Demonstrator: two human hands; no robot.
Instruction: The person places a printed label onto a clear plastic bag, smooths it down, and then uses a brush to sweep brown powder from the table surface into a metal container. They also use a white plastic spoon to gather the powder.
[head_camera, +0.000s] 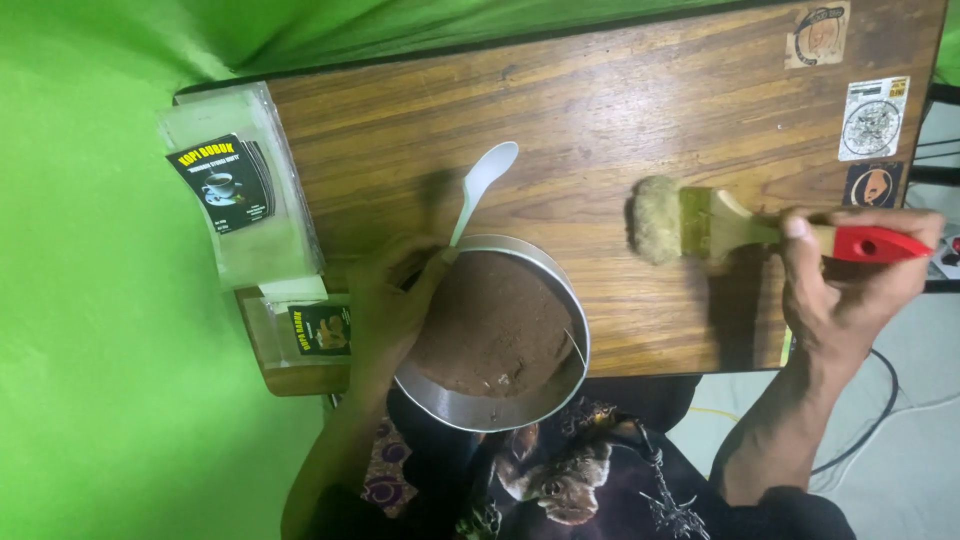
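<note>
Right hand (850, 275) is closed around the red handle of the paintbrush (720, 228), bristles on the wooden table (620, 90); left hand (385, 305) curls over the rim of the metal pan (500, 400) of brown powder. Judgement: short, light strokes toward the pan would gather dust cleanly. The brush's long axis runs left-right, bristles pointing left toward the white spoon (482, 185).

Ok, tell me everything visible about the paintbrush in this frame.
The paintbrush is wide and flat, with a red handle, pale wooden neck, yellowish ferrule and bushy tan bristles dusted with powder. It lies about level over the wooden table, bristles pointing toward the round metal sieve. The right hand grips its handle.
</note>
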